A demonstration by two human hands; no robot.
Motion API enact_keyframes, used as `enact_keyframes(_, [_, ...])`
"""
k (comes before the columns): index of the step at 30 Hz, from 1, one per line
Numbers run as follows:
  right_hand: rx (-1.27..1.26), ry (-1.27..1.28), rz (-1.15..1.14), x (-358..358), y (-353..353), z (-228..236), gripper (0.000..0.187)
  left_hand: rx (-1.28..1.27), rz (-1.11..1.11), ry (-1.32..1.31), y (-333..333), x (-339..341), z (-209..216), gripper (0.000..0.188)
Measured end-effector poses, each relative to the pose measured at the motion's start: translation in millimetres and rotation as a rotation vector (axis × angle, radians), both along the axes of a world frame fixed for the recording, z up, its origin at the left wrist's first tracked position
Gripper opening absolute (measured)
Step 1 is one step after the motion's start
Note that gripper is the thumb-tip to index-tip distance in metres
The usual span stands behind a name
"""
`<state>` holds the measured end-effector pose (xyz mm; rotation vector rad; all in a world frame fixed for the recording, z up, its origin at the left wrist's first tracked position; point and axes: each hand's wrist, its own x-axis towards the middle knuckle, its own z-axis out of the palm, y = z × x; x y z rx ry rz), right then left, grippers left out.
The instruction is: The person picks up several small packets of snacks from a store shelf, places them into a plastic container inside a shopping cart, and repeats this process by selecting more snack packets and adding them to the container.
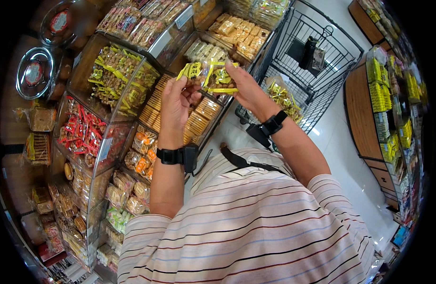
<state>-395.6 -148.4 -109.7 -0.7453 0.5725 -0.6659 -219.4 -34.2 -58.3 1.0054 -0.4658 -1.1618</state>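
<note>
We can't really see our right hand's (246, 87) fingers, they're tucked behind the clear-and-yellow snack bag (209, 79) we're gripping with it, left hand (173, 104) pinching the other end. Bag's held up over the bins and hides some of the biscuits (202, 116). Our right wrist (266, 111) blocks part of the yellow packs (282, 94) in the cart (340, 78), and beside the upper-left round tub (60, 22) it's just a blur

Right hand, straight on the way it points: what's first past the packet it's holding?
Probably the pale snacks in the bin beyond the packet. Depth is unclear from this one view; the right hand might pass above them.
</note>
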Motion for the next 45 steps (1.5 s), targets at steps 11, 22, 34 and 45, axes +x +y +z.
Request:
enact_keyframes(11, [0.082, -0.129, -0.114, 23, 8, 9, 0.044, -0.042, -0.006, 0.062, 7, -15, 5, 0.050])
enact_keyframes(22, [0.119, -0.020, -0.177, 41, 16, 12, 0.037, 0.053, -0.029, -0.299, 10, -27, 0, 0.026])
enact_keyframes(34, [0.061, -0.090, -0.102, 54, 15, -4, 0.034, 0.001, 0.142, -1.345, 5, 2, 1, 0.038])
enact_keyframes(45, [0.076, -0.042, -0.144, 66, 22, 25, 0.048, 0.129, -0.079, -0.676, 4, 13, -14, 0.064])
